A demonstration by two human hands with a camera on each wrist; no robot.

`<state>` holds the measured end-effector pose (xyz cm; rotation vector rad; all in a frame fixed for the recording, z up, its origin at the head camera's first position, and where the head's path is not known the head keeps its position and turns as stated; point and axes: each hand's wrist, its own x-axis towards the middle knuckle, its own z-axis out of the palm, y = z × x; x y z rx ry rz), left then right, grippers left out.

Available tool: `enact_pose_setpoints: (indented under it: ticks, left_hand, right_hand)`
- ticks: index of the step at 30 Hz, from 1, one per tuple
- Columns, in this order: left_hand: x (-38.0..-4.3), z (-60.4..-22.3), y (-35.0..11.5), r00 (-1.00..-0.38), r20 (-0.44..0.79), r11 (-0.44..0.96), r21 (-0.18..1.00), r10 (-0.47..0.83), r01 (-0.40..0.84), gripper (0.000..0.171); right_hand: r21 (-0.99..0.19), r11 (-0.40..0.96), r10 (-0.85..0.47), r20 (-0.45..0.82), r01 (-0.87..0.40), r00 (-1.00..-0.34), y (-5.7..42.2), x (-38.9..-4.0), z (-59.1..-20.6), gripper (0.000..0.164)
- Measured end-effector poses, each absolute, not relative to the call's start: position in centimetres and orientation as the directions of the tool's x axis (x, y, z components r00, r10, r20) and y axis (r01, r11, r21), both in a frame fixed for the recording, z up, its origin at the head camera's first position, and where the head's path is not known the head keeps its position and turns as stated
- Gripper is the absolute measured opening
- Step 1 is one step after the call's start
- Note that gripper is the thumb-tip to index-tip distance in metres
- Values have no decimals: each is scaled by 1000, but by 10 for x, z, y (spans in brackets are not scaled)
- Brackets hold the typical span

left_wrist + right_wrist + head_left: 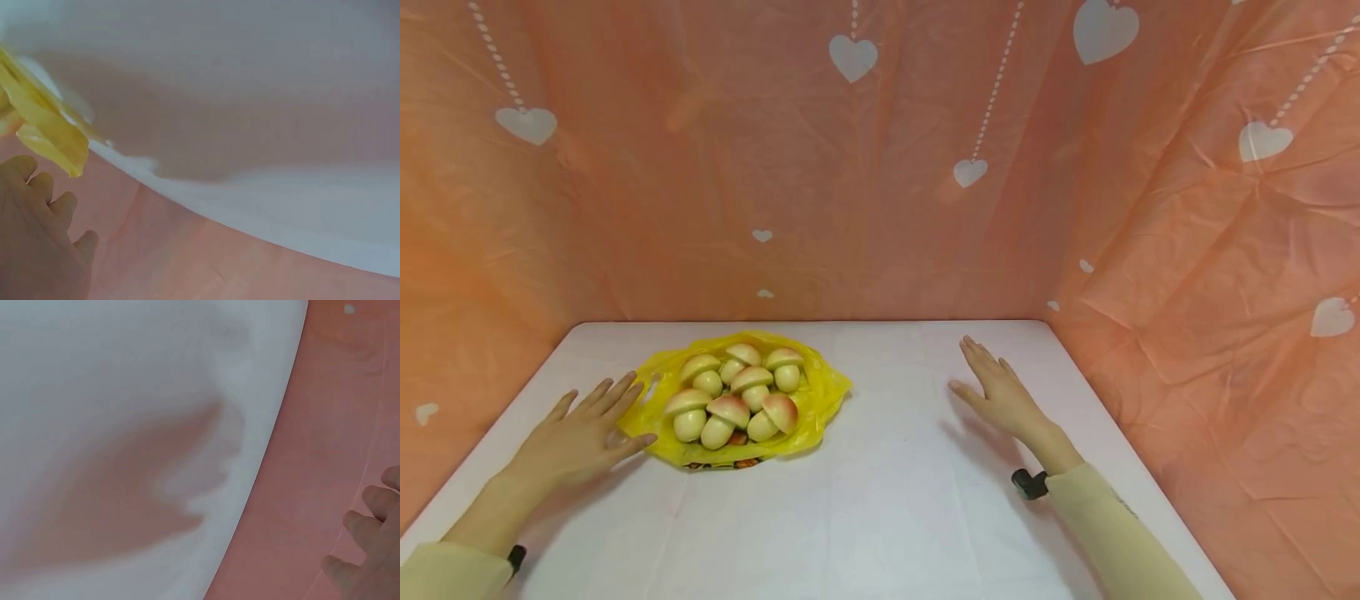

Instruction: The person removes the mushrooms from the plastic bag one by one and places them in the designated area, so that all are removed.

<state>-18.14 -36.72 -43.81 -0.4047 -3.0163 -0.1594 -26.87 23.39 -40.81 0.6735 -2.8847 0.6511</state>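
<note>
Several toy-like mushrooms point(751, 385) with pale stems and pink-tinged caps lie together on a spread yellow plastic bag point(829, 392), left of the table's middle. My left hand point(576, 437) is at the bag's left edge with fingers spread; whether it touches the plastic I cannot tell. In the left wrist view the yellow bag point(50, 128) shows just beyond the fingers of the left hand point(37, 231). Over the right part of the table hovers my right hand point(1003, 400), fingers extended and holding nothing. The right wrist view shows the right hand point(369, 544) at its lower right corner.
A white table point(880, 517) stretches under both hands, its far edge against an orange curtain point(880, 208) with white hearts. More orange curtain point(1247, 350) closes in the right side, and the left side likewise. Both wrists wear dark bands.
</note>
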Motion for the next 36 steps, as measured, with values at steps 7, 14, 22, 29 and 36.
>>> enact_pose_setpoints:
  ticks: [7,14,22,29,36]
  left_hand:
    - [-189,-438,-366,-965,39,963,75,258,260,93]
    - [-194,-439,-364,-955,42,952,71,295,297,86]
    - [-194,-444,-365,-930,81,931,38,359,363,82]
    - [-194,-449,-365,-923,85,924,32,377,380,80]
    - [-194,-452,-365,-915,86,918,13,394,396,77]
  right_hand:
    - [-383,742,-516,200,-551,-833,199,-275,-401,80]
    - [-372,678,-626,161,-634,-763,164,-286,-399,78]
    - [-370,634,-707,80,-679,-703,124,-300,-395,76]
    - [-387,597,-748,49,-703,-662,90,-315,-399,74]
    - [-416,540,-785,65,-731,-617,61,-326,-400,74]
